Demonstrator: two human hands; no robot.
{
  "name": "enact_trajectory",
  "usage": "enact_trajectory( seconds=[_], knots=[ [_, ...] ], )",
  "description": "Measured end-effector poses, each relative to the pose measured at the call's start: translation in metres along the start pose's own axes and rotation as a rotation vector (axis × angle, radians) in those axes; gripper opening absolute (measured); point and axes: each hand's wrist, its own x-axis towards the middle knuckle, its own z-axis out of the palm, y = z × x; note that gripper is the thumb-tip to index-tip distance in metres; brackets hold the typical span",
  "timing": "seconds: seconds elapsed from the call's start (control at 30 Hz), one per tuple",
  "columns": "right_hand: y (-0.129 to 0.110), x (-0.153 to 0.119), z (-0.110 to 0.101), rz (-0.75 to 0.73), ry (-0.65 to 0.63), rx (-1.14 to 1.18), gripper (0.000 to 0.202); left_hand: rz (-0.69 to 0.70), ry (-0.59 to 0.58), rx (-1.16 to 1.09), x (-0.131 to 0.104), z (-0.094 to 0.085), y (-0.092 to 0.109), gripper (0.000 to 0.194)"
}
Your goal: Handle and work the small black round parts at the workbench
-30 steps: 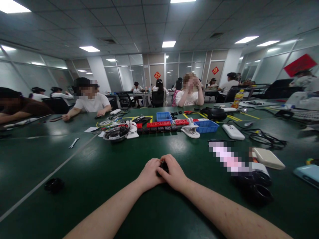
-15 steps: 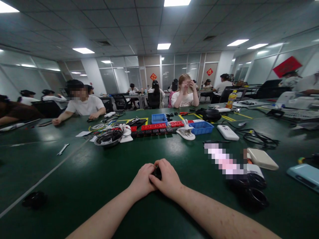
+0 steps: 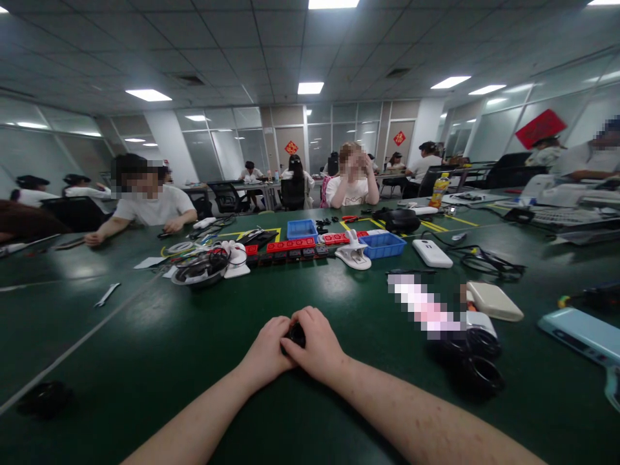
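Both hands meet low in the middle of the view, on the green table (image 3: 213,361). Between them is a small round black object (image 3: 296,334), mostly covered by fingers. My left hand (image 3: 268,349) is curled against its left side. Over its right side and top bends my right hand (image 3: 314,342), its thumb across the front. The object's underside is hidden. Black ring-shaped parts (image 3: 484,374) lie to the right, and another black part (image 3: 44,399) is at the far left.
Beyond the hands stand a red-and-black block row (image 3: 290,248), blue trays (image 3: 382,245), a white clamp (image 3: 354,252) and a cable bowl (image 3: 201,274). A wrench (image 3: 107,294) lies left. White (image 3: 433,253) and light-blue devices (image 3: 586,332) are at right. People sit across the table.
The whole view has shifted slightly, so table items appear further left. Both hands remain together around the black object, with little change in their grip.
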Motion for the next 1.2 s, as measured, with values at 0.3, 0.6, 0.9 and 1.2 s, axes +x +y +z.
enact_trajectory(
  seconds=[0.3,0.6,0.9,1.2],
  knots=[
    [-0.0009,-0.0006,-0.0038,-0.176,-0.024,0.148,0.023,0.012,0.009,-0.067,-0.0019,-0.0027,-0.0001,0.032],
    [-0.0032,-0.0043,-0.0057,-0.210,0.065,0.167,0.027,0.065,-0.001,-0.020,-0.0037,-0.0033,-0.0005,0.050],
    [0.0015,-0.0014,0.0012,0.012,0.023,0.003,0.033,0.062,0.073,0.020,-0.0049,-0.0008,0.0013,0.044],
    [0.0000,-0.0061,0.0028,-0.050,0.051,-0.014,0.036,0.071,0.047,0.030,-0.0043,0.0027,-0.0031,0.037]
  ],
)
